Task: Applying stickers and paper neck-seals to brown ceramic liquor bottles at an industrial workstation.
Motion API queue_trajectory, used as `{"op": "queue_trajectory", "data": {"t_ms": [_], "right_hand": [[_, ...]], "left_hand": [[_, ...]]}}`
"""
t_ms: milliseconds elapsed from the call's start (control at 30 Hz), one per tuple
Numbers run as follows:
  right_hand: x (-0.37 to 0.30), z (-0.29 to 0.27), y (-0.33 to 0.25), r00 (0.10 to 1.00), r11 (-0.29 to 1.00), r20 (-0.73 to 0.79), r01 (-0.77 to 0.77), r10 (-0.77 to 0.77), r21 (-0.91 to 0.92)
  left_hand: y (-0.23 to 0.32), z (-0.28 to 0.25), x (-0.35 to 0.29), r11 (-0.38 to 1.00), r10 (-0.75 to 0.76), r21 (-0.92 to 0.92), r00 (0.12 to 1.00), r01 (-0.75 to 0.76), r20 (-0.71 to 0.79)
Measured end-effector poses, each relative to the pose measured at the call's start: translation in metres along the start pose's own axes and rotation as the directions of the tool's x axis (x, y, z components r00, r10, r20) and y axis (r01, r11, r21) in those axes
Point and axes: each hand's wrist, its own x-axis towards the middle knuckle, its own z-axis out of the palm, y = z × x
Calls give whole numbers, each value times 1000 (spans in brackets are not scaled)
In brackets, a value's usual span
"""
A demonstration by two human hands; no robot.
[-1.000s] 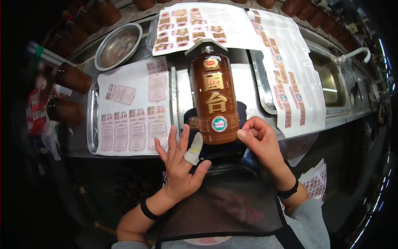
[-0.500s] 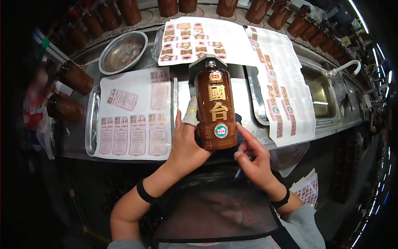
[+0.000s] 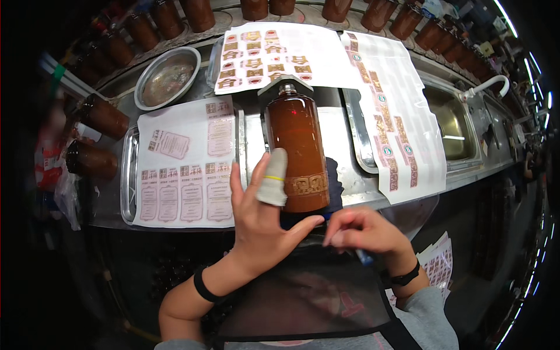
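A brown glass bottle (image 3: 298, 146) lies on a metal rest, its neck pointing away from me and a plain side with a raised patterned band facing up. My left hand (image 3: 259, 219) is open at the bottle's lower left, thumb stretched out below the base. A greyish cloth cover (image 3: 272, 181) with a yellow band wraps one of its fingers, which lies against the bottle. My right hand (image 3: 370, 232) is curled with its fingers pinched, just off the bottle's lower right. A small blue object (image 3: 364, 256) shows under that hand, too blurred to name.
Label sheets flank the bottle: a pink one (image 3: 192, 201) left, a red-and-gold one (image 3: 324, 49) behind, a gold-strip one (image 3: 429, 134) right. A metal bowl (image 3: 195, 61) stands back left, a sink (image 3: 461, 125) with white tap right. More brown bottles (image 3: 195, 14) line the back.
The bottle has turned, so its gold characters and round emblem no longer face up. My left hand has loosened and opened. My right hand has moved down, away from the bottle, with fingers curled.
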Motion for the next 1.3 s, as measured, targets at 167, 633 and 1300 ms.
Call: {"op": "queue_trajectory", "data": {"t_ms": [167, 633, 1300], "right_hand": [[4, -22, 26, 741, 924, -655, 337, -145, 177], [36, 38, 4, 305, 475, -394, 265, -867, -839], [41, 49, -12, 366, 141, -47, 234, -929, -962]], "left_hand": [[-7, 13, 4, 421, -512, -753, 818, 506, 264], [-18, 30, -3, 460, -457, -793, 872, 399, 173], [-24, 15, -12, 645, -398, -662, 908, 380, 133]]}}
